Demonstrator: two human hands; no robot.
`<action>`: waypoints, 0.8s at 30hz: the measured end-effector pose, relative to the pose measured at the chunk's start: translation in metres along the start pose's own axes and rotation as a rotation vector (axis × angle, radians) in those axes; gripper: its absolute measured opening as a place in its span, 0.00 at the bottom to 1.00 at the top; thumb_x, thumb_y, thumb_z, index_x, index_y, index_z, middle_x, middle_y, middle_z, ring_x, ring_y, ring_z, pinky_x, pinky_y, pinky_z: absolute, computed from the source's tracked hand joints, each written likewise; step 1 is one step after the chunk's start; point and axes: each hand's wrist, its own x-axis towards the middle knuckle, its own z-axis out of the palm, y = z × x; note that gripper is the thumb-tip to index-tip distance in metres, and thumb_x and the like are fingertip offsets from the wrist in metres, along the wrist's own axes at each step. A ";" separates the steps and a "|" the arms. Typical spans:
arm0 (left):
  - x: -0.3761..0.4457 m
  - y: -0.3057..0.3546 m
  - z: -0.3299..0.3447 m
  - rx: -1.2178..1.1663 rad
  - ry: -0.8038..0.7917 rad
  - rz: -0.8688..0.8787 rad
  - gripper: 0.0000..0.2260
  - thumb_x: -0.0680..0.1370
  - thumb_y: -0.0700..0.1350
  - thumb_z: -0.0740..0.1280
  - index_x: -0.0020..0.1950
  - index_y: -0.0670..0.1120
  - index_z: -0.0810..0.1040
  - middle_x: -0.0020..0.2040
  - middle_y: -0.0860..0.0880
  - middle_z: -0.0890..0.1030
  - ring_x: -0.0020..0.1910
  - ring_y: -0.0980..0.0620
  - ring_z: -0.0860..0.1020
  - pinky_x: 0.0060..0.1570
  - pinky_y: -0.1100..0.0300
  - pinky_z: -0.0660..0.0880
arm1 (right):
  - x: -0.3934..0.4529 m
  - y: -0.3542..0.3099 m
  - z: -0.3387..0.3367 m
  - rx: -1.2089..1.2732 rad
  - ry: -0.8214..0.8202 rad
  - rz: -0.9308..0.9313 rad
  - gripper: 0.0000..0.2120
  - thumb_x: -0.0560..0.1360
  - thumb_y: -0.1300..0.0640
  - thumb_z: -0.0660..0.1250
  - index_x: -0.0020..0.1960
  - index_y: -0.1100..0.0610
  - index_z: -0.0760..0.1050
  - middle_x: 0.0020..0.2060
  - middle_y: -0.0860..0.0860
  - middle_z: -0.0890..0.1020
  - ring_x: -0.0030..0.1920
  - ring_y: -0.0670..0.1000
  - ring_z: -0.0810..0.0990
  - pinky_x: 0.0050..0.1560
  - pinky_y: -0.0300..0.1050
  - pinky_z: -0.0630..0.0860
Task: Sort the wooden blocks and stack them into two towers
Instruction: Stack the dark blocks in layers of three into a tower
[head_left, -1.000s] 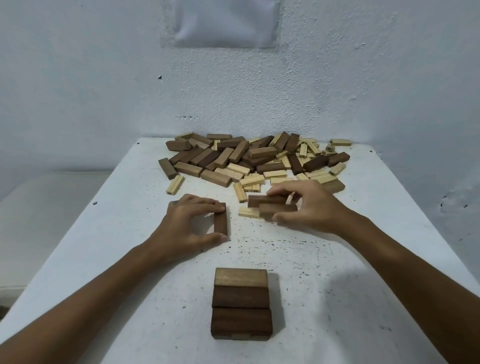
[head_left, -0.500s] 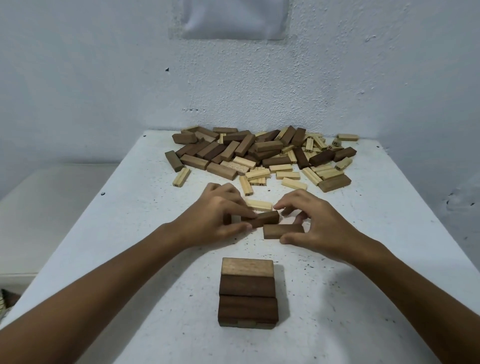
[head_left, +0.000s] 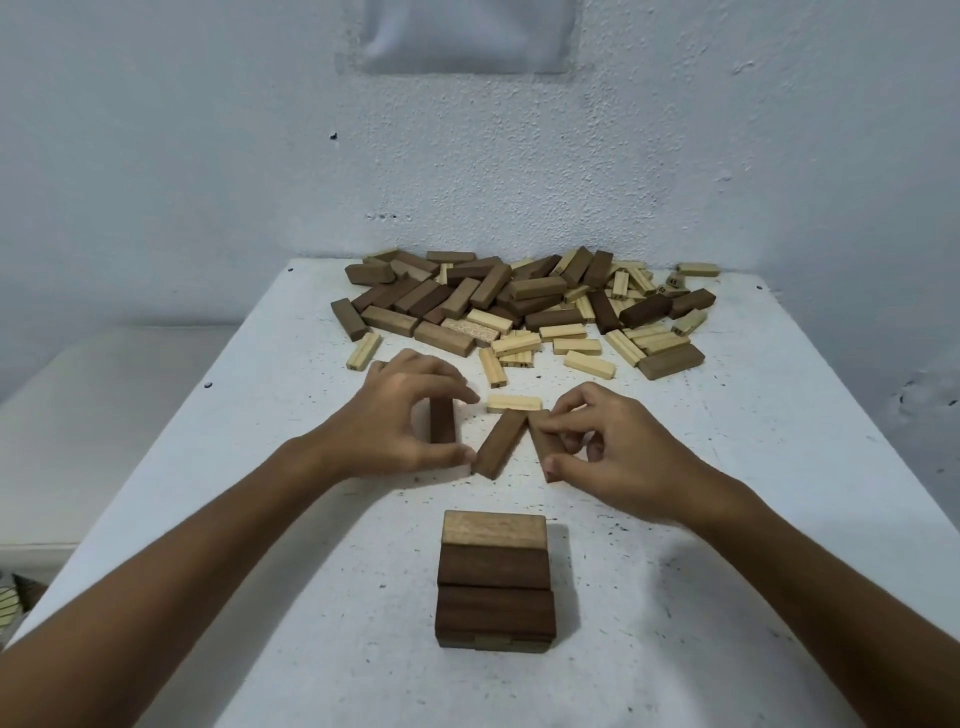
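Note:
A low stack of dark wooden blocks (head_left: 495, 579) stands near the front of the white table (head_left: 779, 493), two layers high. My left hand (head_left: 400, 421) pinches a dark block (head_left: 442, 420) between thumb and fingers. A second dark block (head_left: 500, 441) lies slanted on the table between my hands. My right hand (head_left: 613, 447) pinches a third dark block (head_left: 543, 441) lengthwise. A single light block (head_left: 514, 402) lies just behind them. The mixed pile of dark and light blocks (head_left: 530, 312) covers the far part of the table.
A rough white wall (head_left: 260, 156) rises right behind the table. A lower white surface (head_left: 78, 415) sits to the left of the table. Bare tabletop lies on both sides of the stack.
Both hands drew dark blocks from the pile toward the table's middle. The blocks that lay crosswise now point lengthwise, and the left hand has moved apart from the right.

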 end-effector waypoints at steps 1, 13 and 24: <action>-0.002 -0.003 -0.004 -0.016 -0.019 -0.015 0.27 0.65 0.68 0.70 0.59 0.56 0.80 0.59 0.58 0.76 0.62 0.59 0.70 0.60 0.50 0.70 | 0.001 0.000 -0.001 -0.010 -0.038 0.003 0.21 0.73 0.56 0.73 0.65 0.53 0.77 0.52 0.42 0.73 0.44 0.38 0.74 0.40 0.30 0.71; -0.009 0.001 0.001 -0.132 -0.024 0.016 0.29 0.63 0.61 0.74 0.61 0.51 0.80 0.59 0.55 0.80 0.59 0.58 0.76 0.54 0.61 0.75 | 0.019 -0.015 0.009 -0.009 -0.065 0.025 0.28 0.66 0.46 0.78 0.64 0.52 0.78 0.48 0.44 0.73 0.45 0.44 0.72 0.46 0.47 0.76; -0.019 0.012 0.017 -0.173 0.037 -0.133 0.37 0.63 0.61 0.76 0.70 0.56 0.70 0.62 0.55 0.75 0.61 0.59 0.72 0.57 0.60 0.74 | 0.019 -0.012 0.006 0.012 -0.127 0.028 0.26 0.66 0.48 0.79 0.62 0.48 0.78 0.58 0.40 0.72 0.54 0.41 0.73 0.51 0.43 0.78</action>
